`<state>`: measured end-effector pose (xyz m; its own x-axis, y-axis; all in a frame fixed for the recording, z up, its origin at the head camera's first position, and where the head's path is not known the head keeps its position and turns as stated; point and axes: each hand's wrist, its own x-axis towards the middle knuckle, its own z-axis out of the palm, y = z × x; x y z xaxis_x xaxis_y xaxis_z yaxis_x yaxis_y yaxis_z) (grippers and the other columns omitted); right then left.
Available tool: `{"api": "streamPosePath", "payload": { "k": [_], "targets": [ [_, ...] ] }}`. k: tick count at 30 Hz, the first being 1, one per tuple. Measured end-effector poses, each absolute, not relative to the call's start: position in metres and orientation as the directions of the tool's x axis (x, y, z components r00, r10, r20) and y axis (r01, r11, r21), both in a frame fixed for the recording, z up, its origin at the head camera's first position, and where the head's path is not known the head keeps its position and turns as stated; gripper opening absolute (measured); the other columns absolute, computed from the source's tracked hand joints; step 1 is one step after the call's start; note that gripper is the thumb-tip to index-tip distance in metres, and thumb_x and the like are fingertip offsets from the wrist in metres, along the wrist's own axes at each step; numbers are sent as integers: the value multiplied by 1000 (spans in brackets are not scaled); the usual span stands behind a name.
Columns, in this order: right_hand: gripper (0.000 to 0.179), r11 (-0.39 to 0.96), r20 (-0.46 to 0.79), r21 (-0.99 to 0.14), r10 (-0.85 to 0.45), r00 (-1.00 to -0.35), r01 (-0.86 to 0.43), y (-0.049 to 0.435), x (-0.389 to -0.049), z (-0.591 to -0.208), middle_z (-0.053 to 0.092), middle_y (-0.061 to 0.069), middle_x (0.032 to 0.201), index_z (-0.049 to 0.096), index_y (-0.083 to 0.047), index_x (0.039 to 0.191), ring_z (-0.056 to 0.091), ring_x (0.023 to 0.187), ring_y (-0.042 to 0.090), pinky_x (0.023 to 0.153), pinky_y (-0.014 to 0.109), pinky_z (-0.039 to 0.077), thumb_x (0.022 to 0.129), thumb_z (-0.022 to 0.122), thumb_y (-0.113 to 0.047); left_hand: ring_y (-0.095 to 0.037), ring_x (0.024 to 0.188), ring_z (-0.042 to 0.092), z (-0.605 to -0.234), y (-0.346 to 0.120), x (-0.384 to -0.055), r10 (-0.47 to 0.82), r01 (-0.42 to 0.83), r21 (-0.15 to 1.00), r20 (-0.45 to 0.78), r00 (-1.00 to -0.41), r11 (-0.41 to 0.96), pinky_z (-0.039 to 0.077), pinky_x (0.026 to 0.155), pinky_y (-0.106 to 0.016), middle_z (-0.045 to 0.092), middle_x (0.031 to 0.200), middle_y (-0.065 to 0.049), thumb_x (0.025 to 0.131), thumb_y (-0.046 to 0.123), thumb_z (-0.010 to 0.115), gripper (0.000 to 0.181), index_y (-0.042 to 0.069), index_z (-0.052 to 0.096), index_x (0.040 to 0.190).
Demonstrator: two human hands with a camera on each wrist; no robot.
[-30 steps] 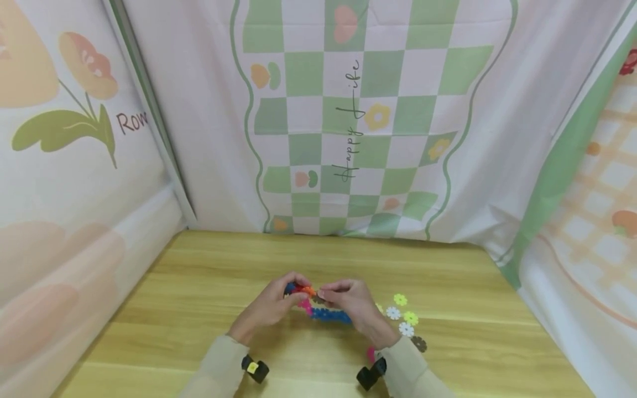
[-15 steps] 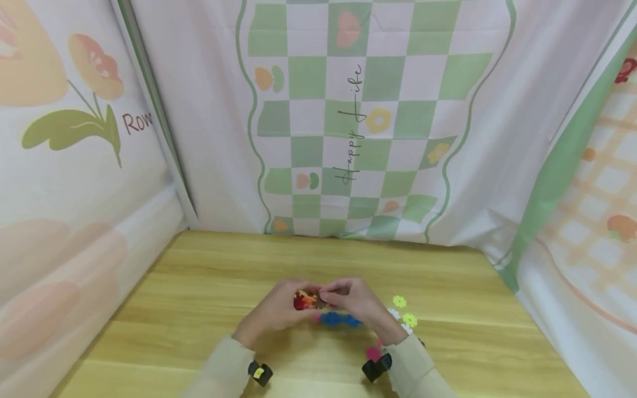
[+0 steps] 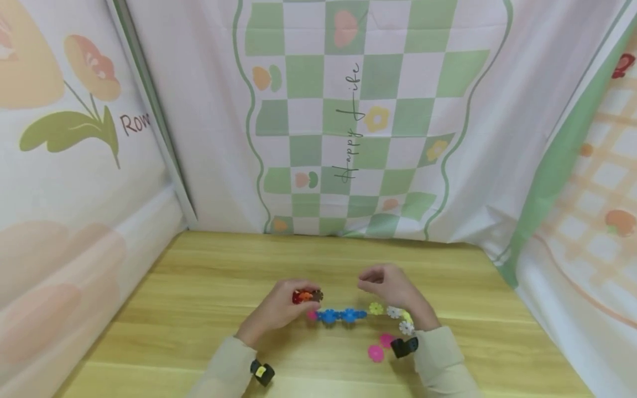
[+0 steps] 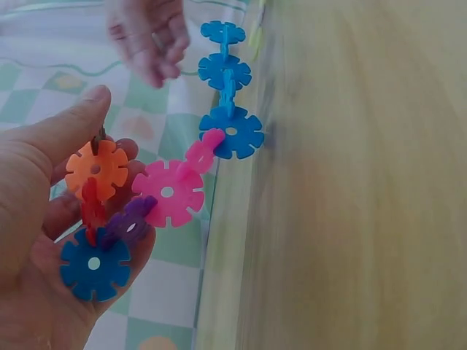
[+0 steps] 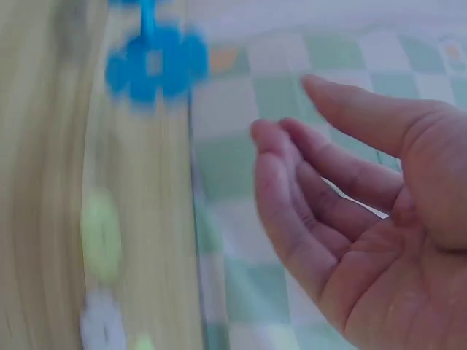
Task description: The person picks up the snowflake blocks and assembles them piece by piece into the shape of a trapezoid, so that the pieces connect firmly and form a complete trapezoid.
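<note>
My left hand (image 3: 278,309) grips one end of a chain of interlocking plastic snowflake discs. In the left wrist view, an orange disc (image 4: 96,170) sits below the thumb tip, joined to a red one, a dark blue one (image 4: 95,265), a purple one and pink ones (image 4: 168,193). Blue discs (image 4: 231,132) continue the chain away from the palm. The brown disc (image 3: 317,296) at the held end shows beyond the orange one in the head view. My right hand (image 3: 390,284) is apart from the chain, its fingers loosely bent with nothing between them.
Yellow discs (image 3: 375,308) and white discs (image 3: 393,312) lie on the wooden table (image 3: 224,260) near the right forearm. Two pink discs (image 3: 375,353) lie closer to the front, beside the right wrist camera (image 3: 405,347). Patterned curtains (image 3: 368,138) enclose the back and sides.
My right hand has let go of the brown disc and moved off to the right. The brown disc stays on the chain in my left hand, which turned slightly.
</note>
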<state>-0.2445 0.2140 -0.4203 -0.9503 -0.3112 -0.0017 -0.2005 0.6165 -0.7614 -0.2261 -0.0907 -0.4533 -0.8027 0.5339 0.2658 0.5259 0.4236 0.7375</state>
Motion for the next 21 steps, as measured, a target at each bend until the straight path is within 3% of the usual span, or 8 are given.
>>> {"api": "streamPosePath", "payload": {
  "k": [5, 9, 16, 21],
  "targets": [
    [28, 727, -13, -621, -383, -924, -293, 234, -247, -427, 76, 11, 101, 75, 4, 113, 70, 91, 20, 83, 38, 63, 91, 81, -12, -19, 111, 71, -454, -91, -227, 532, 517, 742, 256, -807, 427, 59, 93, -25, 74, 128, -6, 99, 27, 76, 38, 10, 71, 132],
    [28, 778, -52, -532, -424, -904, -334, 239, -244, -435, 75, 8, 98, 76, 1, 108, 67, 89, 17, 81, 38, 62, 83, 87, -7, -20, 112, 71, -453, -91, -228, 530, 530, 726, 268, -805, 439, 58, 95, -27, 74, 129, -5, 99, 28, 76, 39, 8, 71, 132],
    [23, 794, -75, -523, -404, -912, -310, 240, -242, -447, 71, 3, 92, 73, -6, 98, 64, 85, 15, 78, 32, 60, 80, 88, -4, -18, 113, 71, -455, -90, -230, 540, 567, 702, 302, -785, 432, 58, 100, -29, 75, 128, -4, 97, 27, 78, 40, 7, 72, 131],
    [18, 754, -36, -586, -390, -920, -296, 235, -247, -444, 67, 1, 86, 68, -8, 92, 62, 79, 14, 69, 24, 56, 85, 84, -2, -17, 110, 72, -456, -90, -230, 535, 573, 702, 317, -783, 422, 59, 97, -27, 76, 126, -4, 96, 29, 78, 41, 7, 72, 130]
  ]
}}
